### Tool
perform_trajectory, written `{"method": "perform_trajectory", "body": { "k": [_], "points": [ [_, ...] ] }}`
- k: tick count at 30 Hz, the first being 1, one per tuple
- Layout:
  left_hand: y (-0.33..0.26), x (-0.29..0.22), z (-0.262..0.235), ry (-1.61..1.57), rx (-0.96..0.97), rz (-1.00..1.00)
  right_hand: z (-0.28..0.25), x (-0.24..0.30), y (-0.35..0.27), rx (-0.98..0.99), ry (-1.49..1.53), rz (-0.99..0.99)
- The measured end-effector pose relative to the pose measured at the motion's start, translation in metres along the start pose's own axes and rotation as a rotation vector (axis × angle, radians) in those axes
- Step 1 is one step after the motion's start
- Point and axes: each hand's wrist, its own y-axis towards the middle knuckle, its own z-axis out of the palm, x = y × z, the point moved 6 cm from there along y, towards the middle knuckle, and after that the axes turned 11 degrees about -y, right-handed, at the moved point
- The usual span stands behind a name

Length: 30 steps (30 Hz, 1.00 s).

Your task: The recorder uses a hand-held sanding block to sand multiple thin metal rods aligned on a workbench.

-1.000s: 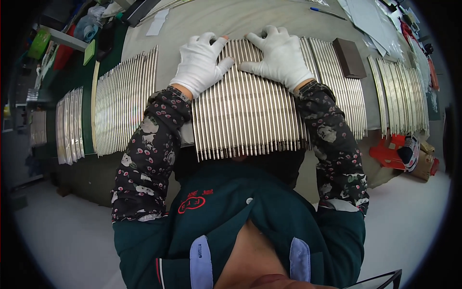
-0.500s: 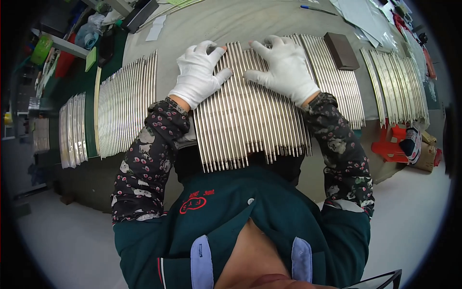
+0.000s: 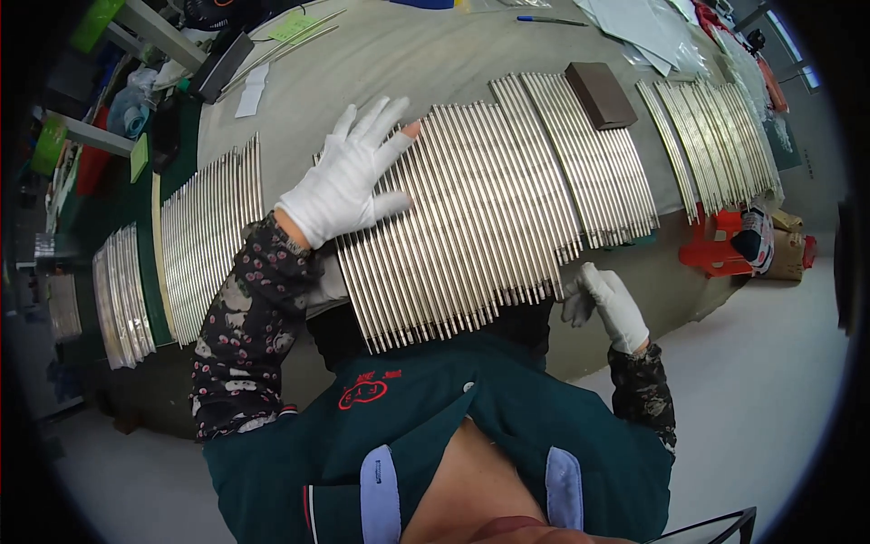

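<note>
A broad row of thin silvery metal rods [image 3: 453, 208] lies side by side in front of me, overhanging the table's near edge. My left hand [image 3: 349, 177], in a white glove with a bare fingertip showing, rests flat across the row's left part, fingers spread. Off the table's near edge, my right hand [image 3: 612, 304], also gloved, hangs beside the lower right ends of the rods. Its fingers are loosely bent and apart, with nothing visible in them. A narrower group of rods [image 3: 594, 163] adjoins on the right, with a dark brown block [image 3: 601, 95] over its far end.
More rods lie at the left [image 3: 213, 236], beside wrapped bundles [image 3: 124, 295], and at the far right [image 3: 720, 145]. A blue pen [image 3: 551, 20] and white sheets [image 3: 625, 32] are at the back. A red stool [image 3: 711, 245] stands below the right side.
My right hand has left the far part of the rods and come down beside their near ends. My left hand has flattened and spread. The rods' near ends now form a more even slant.
</note>
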Motion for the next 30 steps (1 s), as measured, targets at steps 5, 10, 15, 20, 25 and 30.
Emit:
{"method": "perform_trajectory", "body": {
  "k": [5,10,15,20,25,30],
  "points": [
    [-0.057,-0.039,-0.003,0.027,0.469,-0.011,0.058,-0.005,0.028,0.666,0.674,-0.104],
    [-0.062,-0.052,0.038,0.14,0.368,0.232,0.083,0.01,0.033,0.759,0.766,-0.062],
    [-0.032,-0.079,0.04,-0.149,0.325,0.484,0.11,0.036,0.028,0.871,0.773,-0.036],
    [0.018,-0.109,0.043,-0.106,0.172,0.719,0.117,0.052,0.03,0.988,0.582,-0.165],
    [0.044,-0.124,0.017,-0.101,-0.036,0.75,0.049,0.097,0.004,0.927,0.344,-0.365],
    [0.064,-0.078,-0.065,-0.658,-0.541,0.44,0.011,0.227,0.011,0.413,0.169,-0.594]
  ]
}}
